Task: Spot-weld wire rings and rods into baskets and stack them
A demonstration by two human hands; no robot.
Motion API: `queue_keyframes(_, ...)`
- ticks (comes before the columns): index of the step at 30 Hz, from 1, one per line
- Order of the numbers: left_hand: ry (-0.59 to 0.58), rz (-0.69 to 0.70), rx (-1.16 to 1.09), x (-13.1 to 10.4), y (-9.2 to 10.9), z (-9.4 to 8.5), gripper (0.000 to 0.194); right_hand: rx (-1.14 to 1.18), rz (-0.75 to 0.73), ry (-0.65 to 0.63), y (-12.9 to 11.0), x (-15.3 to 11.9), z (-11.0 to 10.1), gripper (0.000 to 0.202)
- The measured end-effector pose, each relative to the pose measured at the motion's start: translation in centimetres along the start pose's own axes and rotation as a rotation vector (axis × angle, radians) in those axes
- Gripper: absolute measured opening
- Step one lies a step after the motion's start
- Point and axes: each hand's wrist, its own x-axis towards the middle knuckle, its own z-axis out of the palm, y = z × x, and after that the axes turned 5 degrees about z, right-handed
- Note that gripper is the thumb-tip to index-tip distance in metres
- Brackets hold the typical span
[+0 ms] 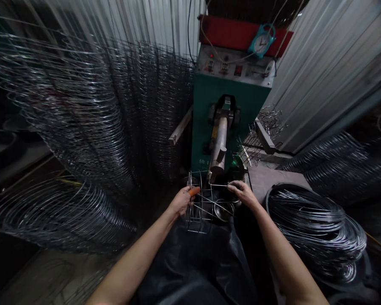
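Observation:
My left hand (181, 201) is closed on the left side of a wire frame (200, 219), with an orange piece (194, 191), perhaps a finger cover or a handle, at its fingertips. My right hand (241, 191) pinches the right end of a thin metal wire (219, 185). That wire's left end is at the tip of the machine's metal arm (220, 144), just above the frame; whether they touch is unclear. The frame hangs over a dark apron (197, 262), and a round metal ring (224, 209) shows at its right side.
A green machine (203, 106) stands ahead, with a blue clock (260, 42) on top. Tall stacks of wire rings (98, 110) fill the left. At the right, a wire coil (314, 224) sits in a tub beside a grey board (273, 180). More wire racks (266, 127) lie behind.

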Motion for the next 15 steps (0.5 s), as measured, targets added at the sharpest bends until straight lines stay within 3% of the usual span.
queue_keyframes(8, 0.008, 0.011, 0.011, 0.12, 0.32, 0.18, 0.035, 0.057, 0.062, -0.084, -0.79, 0.22, -0.35, 0.03)
queue_keyframes(15, -0.015, -0.029, 0.039, 0.64, 0.38, 0.05, 0.039, 0.031, 0.08, -0.095, 0.19, 0.76, -0.27, 0.03)
